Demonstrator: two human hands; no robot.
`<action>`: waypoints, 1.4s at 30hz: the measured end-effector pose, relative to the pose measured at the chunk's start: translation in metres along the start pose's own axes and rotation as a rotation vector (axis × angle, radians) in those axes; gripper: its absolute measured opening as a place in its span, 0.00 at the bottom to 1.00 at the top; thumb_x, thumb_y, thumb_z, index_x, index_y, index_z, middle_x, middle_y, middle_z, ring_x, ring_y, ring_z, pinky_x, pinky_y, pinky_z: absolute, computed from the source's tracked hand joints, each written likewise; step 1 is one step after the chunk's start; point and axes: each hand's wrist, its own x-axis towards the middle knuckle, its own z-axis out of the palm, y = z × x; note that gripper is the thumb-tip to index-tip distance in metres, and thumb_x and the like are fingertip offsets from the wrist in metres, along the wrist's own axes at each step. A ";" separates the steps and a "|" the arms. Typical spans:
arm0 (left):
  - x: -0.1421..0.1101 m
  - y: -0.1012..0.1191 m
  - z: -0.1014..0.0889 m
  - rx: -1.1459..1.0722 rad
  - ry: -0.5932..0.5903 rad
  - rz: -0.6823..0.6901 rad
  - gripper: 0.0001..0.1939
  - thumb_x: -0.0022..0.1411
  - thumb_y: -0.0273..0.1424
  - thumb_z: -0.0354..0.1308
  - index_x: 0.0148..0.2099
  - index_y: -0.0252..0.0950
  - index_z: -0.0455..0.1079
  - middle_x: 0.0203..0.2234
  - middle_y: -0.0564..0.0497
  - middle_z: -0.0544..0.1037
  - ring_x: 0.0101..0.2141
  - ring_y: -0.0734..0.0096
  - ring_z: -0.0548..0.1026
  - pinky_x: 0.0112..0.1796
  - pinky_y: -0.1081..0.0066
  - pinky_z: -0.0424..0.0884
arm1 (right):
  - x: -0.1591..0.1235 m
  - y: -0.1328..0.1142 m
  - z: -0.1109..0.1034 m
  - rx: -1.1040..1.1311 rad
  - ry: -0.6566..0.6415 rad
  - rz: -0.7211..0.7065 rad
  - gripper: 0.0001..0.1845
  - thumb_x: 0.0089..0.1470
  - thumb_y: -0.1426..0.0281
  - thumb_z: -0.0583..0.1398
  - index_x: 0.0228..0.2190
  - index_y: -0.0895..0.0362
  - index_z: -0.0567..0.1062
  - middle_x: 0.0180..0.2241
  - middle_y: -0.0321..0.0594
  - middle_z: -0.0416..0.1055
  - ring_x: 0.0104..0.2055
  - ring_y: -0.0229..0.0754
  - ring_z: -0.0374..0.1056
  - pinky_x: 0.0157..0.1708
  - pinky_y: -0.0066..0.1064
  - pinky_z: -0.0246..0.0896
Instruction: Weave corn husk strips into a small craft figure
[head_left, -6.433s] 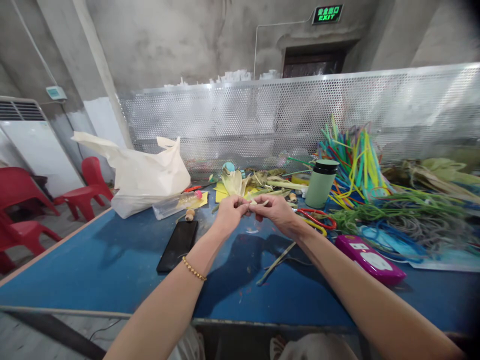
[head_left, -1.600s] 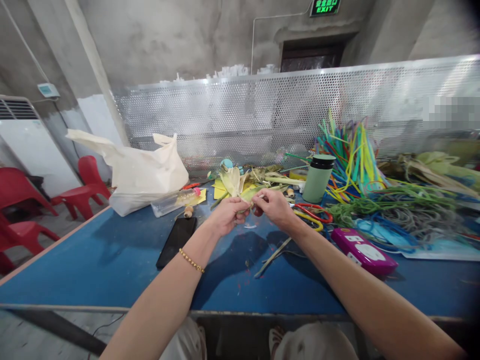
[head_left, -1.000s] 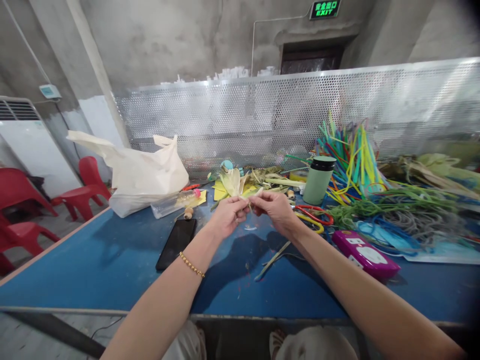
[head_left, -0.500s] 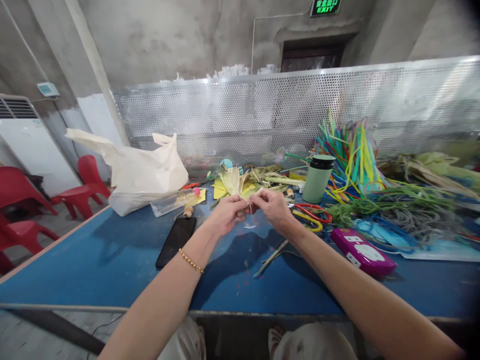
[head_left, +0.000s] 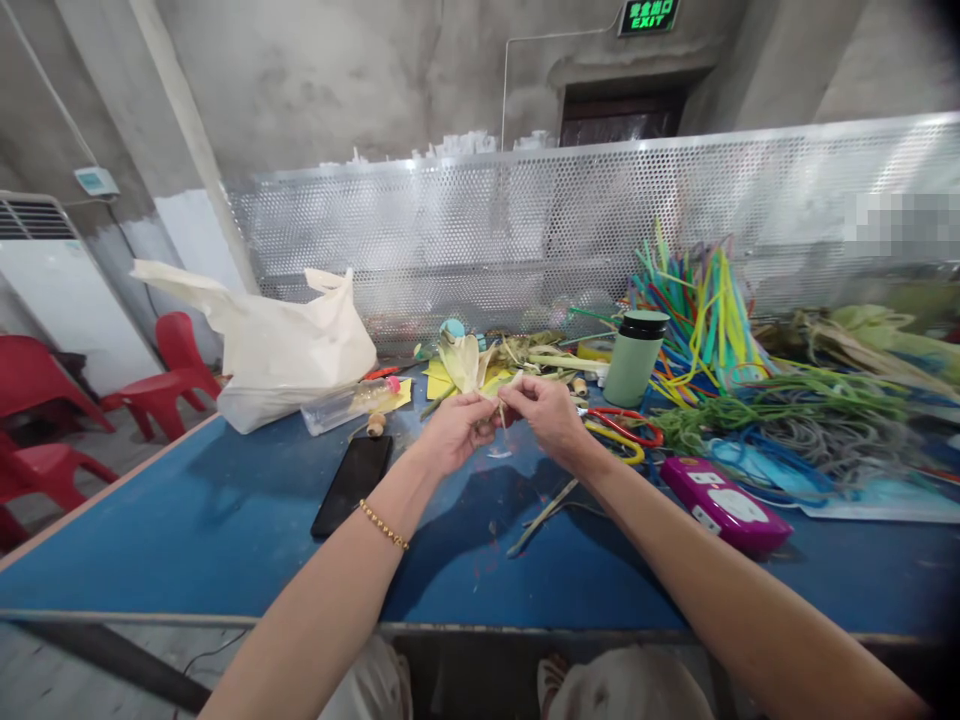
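My left hand (head_left: 459,430) and my right hand (head_left: 546,412) meet over the blue table, their fingertips almost touching. Both are closed in a pinch on a thin, pale strip of dried corn husk (head_left: 503,408), its end hanging between them. Wide, cream-coloured husk leaves (head_left: 463,362) stand up just behind my left fingers; whether that hand also grips them is hidden. Red-and-yellow-handled scissors (head_left: 628,428) lie to the right of my right hand. A black phone (head_left: 352,487) rests beside my left forearm.
A white plastic bag (head_left: 289,350) and a clear bottle (head_left: 349,402) lie at left. A green cup (head_left: 636,360), colourful strips (head_left: 709,320), green cords (head_left: 780,405) and a purple box (head_left: 726,506) occupy the right. A perforated metal screen (head_left: 420,230) borders the table's back.
Both hands stay nearly in place. The fingers shift slightly on the husk strip, and more of its pale end shows between them now.
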 end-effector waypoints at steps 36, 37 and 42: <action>0.008 -0.013 0.002 -0.002 0.176 0.169 0.13 0.53 0.24 0.67 0.22 0.31 0.65 0.17 0.55 0.65 0.19 0.82 0.61 0.23 0.75 0.54 | -0.007 -0.007 0.000 -0.459 -0.145 -0.117 0.10 0.53 0.70 0.59 0.21 0.56 0.71 0.16 0.34 0.69 0.20 0.36 0.64 0.24 0.28 0.55; 0.008 -0.012 0.002 -0.003 0.183 0.167 0.13 0.53 0.24 0.67 0.22 0.31 0.65 0.17 0.55 0.65 0.19 0.82 0.60 0.23 0.75 0.54 | -0.007 -0.006 0.000 -0.464 -0.147 -0.127 0.10 0.53 0.69 0.59 0.21 0.56 0.71 0.16 0.34 0.69 0.20 0.36 0.63 0.25 0.28 0.55; 0.006 -0.008 0.002 -0.027 0.192 0.169 0.14 0.51 0.24 0.69 0.22 0.31 0.65 0.18 0.55 0.65 0.20 0.82 0.60 0.24 0.76 0.56 | -0.007 -0.006 0.000 -0.470 -0.154 -0.141 0.10 0.53 0.69 0.59 0.21 0.56 0.71 0.16 0.34 0.69 0.21 0.37 0.63 0.25 0.29 0.54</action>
